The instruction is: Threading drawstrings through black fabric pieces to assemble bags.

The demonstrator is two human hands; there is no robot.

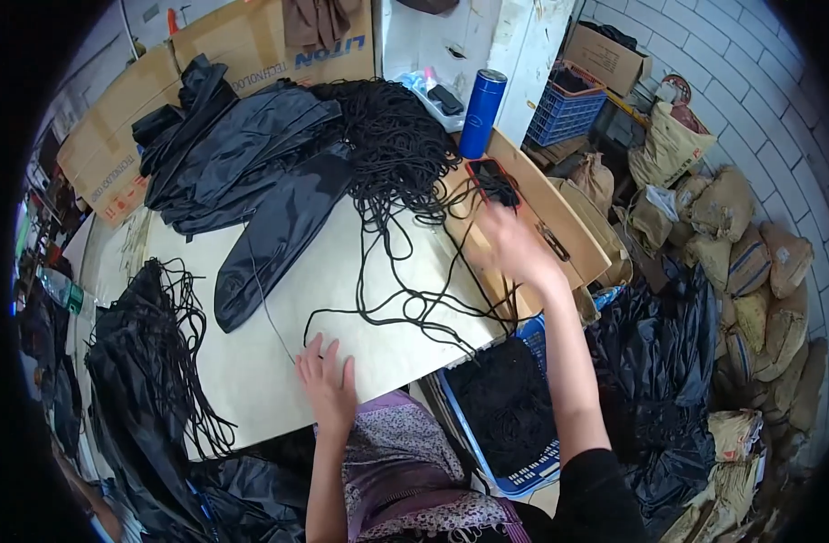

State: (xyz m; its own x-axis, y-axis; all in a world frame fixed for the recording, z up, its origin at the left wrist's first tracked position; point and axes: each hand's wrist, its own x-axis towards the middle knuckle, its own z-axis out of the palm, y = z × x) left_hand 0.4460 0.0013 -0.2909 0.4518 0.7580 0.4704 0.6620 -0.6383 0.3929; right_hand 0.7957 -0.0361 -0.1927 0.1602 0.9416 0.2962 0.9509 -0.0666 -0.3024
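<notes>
My left hand rests at the front edge of the pale table, fingers apart. A thin grey wire runs up from beside it to a dark tapered fabric piece. Close to its fingertips, one end of a black cord lies in loose loops across the tabletop. My right hand is raised over the table's right side, near a wooden drawer-like box. Motion smears its fingers, so any hold is hidden. A big tangle of black cords sits at the back.
Black fabric pieces are heaped at back left; more fabric with cords hangs at the left edge. A blue bottle and a red-edged phone stand near the box. A blue crate with black material is below; sacks line the right wall.
</notes>
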